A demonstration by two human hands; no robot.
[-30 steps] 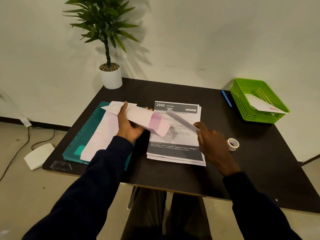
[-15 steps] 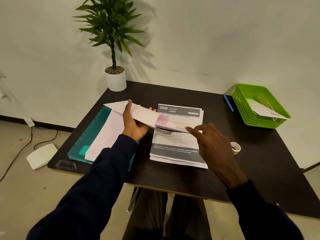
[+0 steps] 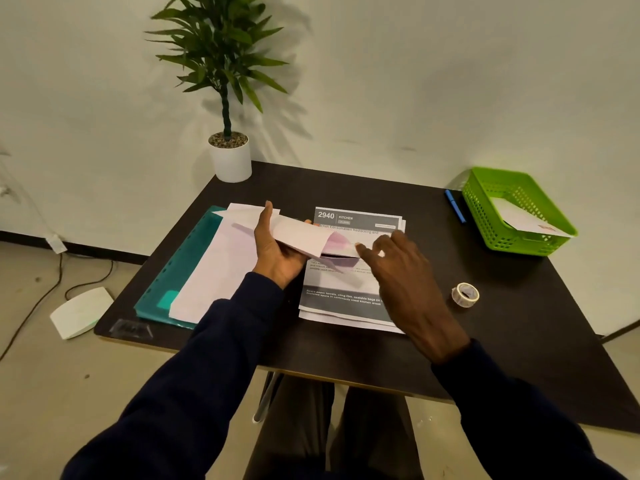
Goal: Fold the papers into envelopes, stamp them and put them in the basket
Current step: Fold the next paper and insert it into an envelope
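My left hand (image 3: 277, 251) holds a white envelope (image 3: 298, 233) above the table, its open mouth facing right. A folded paper (image 3: 341, 244) with a pink tint sticks partly out of that mouth, and the fingertips of my right hand (image 3: 405, 275) pinch its right end. Under both hands lies a stack of printed sheets (image 3: 349, 292) headed "2940 KITCHEN". The green basket (image 3: 485, 216) stands at the table's far right with one white envelope (image 3: 523, 220) inside it. A small roll of stickers (image 3: 465, 294) lies right of the stack.
A teal folder (image 3: 180, 268) with pale envelopes (image 3: 214, 271) on it lies at the left. A potted plant (image 3: 229, 161) stands at the back left corner. A blue pen (image 3: 455, 206) lies beside the basket. A white box (image 3: 81, 311) and cables are on the floor at left.
My right hand brought the folded paper down from mid-air to the envelope's mouth and pushed it partly in. The left hand kept hold of the envelope.
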